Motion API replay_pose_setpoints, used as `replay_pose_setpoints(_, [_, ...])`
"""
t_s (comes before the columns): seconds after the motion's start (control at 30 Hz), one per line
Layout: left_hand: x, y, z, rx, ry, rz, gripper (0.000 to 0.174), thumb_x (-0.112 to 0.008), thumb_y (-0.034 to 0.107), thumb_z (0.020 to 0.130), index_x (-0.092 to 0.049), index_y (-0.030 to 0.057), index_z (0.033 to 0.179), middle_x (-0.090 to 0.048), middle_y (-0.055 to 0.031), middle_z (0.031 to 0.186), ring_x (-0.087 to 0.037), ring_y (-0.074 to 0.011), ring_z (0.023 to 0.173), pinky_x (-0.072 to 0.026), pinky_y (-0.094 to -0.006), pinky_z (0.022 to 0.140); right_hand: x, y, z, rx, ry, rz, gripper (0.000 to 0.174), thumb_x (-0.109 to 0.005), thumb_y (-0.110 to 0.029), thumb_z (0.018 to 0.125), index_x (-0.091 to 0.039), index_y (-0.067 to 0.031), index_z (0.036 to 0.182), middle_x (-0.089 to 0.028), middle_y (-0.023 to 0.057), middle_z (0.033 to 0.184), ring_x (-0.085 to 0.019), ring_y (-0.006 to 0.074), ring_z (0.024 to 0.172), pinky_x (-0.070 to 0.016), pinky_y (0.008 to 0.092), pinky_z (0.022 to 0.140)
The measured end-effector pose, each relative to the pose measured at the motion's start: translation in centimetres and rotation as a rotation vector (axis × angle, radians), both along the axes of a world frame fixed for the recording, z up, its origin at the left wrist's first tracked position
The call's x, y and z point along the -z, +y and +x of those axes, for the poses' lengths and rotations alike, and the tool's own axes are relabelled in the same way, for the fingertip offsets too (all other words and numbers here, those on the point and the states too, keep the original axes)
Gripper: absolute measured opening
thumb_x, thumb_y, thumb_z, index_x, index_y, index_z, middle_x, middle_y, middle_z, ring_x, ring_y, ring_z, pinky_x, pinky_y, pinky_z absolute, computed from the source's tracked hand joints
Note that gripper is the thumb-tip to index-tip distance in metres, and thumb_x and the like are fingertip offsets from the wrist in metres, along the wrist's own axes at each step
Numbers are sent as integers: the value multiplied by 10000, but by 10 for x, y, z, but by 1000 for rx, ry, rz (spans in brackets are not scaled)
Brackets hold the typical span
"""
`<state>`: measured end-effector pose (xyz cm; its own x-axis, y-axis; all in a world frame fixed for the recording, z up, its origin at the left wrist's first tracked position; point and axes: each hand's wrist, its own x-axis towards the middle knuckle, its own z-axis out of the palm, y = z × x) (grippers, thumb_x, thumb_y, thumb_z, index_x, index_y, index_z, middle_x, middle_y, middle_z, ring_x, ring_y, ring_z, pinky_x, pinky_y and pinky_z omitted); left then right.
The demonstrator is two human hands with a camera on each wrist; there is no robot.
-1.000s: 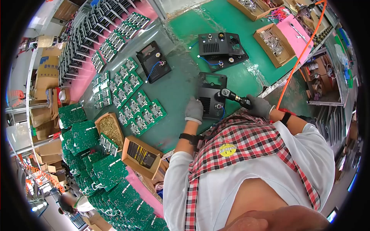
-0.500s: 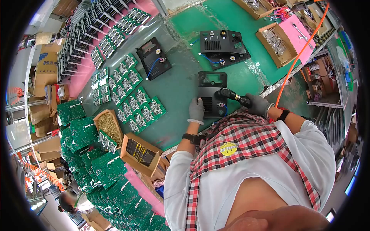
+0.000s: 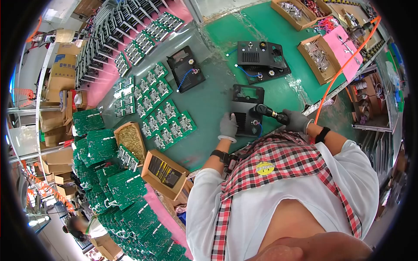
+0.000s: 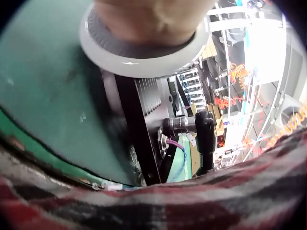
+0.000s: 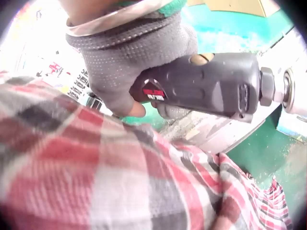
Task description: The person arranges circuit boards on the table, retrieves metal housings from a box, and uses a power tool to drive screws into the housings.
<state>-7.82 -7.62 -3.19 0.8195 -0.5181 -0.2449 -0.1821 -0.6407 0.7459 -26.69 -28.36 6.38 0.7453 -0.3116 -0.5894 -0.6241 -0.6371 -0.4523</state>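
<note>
Gripped in the gloved right hand (image 3: 298,121) is a black power ratchet (image 3: 272,114), its head over the round fitting of a black panel (image 3: 248,106) near the table's front edge. The right wrist view shows the fingers of that hand (image 5: 139,67) wrapped around the tool's body (image 5: 206,84). The gloved left hand (image 3: 228,126) holds the panel's left edge. In the left wrist view the ratchet's socket (image 4: 180,125) meets the fitting on the panel (image 4: 139,110), beside a thin blue and purple wire (image 4: 183,155). The left fingers are mostly hidden there by the glove cuff.
Further back lie another black panel (image 3: 186,69) and two overlapping ones (image 3: 261,58). Green circuit boards (image 3: 167,124) cover the left side. Open cartons (image 3: 320,58) hold small parts. An orange hose (image 3: 335,78) hangs at the right.
The head view has shifted, so the whole scene sits slightly further right in it. Both hands keep their places at the panel and the ratchet.
</note>
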Motion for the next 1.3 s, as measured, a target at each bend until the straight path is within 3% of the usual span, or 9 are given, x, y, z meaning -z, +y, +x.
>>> replay_pose_setpoints(0.23, [19, 12, 69, 286, -177, -8, 301, -487, 236, 854, -539, 24, 1061, -574, -234, 955, -548, -381, 865, -432, -433, 740, -50, -10, 9, -289, -118, -138, 378, -625, -164, 582, -542, -133, 950, -595, 140, 742, -581, 350, 714, -463, 431, 621])
replay_pose_setpoints(0.37, [-18, 9, 169, 36, -344, -155, 237, -451, 202, 881, -544, 48, 1036, -597, -200, 895, -577, -322, 782, -473, -356, 674, -69, 6, 12, -99, -272, -12, 390, -624, -138, 581, -534, -110, 959, -584, 158, 730, -575, 357, 688, -457, 427, 609])
replay_pose_setpoints(0.5, [-89, -18, 208, -451, 282, -342, 263, -420, 236, 887, -558, 28, 971, -610, -207, 805, -589, -337, 692, -484, -374, 610, -52, 16, 4, 139, -213, 49, 433, -636, -134, 588, -507, -82, 998, -588, 182, 782, -580, 365, 739, -463, 423, 633])
replay_pose_setpoints(0.9, [-65, -37, 239, -373, -275, 552, 256, -553, 143, 768, -545, 34, 1000, -614, -165, 969, -599, -314, 906, -486, -398, 740, -62, 27, 3, 326, -85, 63, 451, -642, -216, 620, -496, -105, 1032, -603, 172, 792, -599, 344, 753, -468, 415, 656])
replay_pose_setpoints(1.03, [-46, -24, 238, -260, -197, 588, 243, -558, 91, 753, -555, 39, 990, -608, -170, 990, -602, -310, 910, -490, -387, 755, -70, 26, 5, 390, -77, 79, 447, -630, -188, 623, -491, -94, 1037, -600, 177, 793, -598, 343, 758, -468, 413, 661])
replay_pose_setpoints(1.13, [-46, -11, 235, 474, -522, 1005, 257, -535, 122, 775, -557, 34, 1016, -578, -174, 1059, -575, -299, 980, -480, -365, 786, -56, 22, -3, 366, -143, 25, 448, -624, -171, 620, -489, -85, 1039, -599, 180, 797, -599, 339, 760, -468, 407, 661])
replay_pose_setpoints(1.23, [-62, -10, 222, 448, -419, 1053, 299, -509, 200, 807, -555, 38, 1053, -533, -164, 1127, -535, -271, 1054, -468, -335, 811, -52, 18, -8, 396, -143, 72, 459, -623, -166, 616, -487, -95, 1048, -598, 180, 819, -595, 336, 788, -464, 402, 680])
replay_pose_setpoints(1.27, [-73, -20, 219, -183, -85, 744, 325, -492, 257, 814, -556, 43, 1051, -512, -139, 1149, -522, -255, 1058, -466, -329, 801, -51, 16, -12, 409, -147, 87, 461, -622, -165, 615, -486, -97, 1050, -598, 180, 824, -594, 336, 794, -462, 402, 685])
replay_pose_setpoints(1.3, [-60, -20, 216, -167, -505, 680, 312, -488, 267, 811, -562, 53, 1025, -545, -136, 1076, -546, -264, 999, -469, -345, 777, -55, 15, -13, 438, -121, 122, 465, -621, -164, 613, -484, -101, 1053, -596, 182, 836, -586, 343, 808, -456, 407, 691])
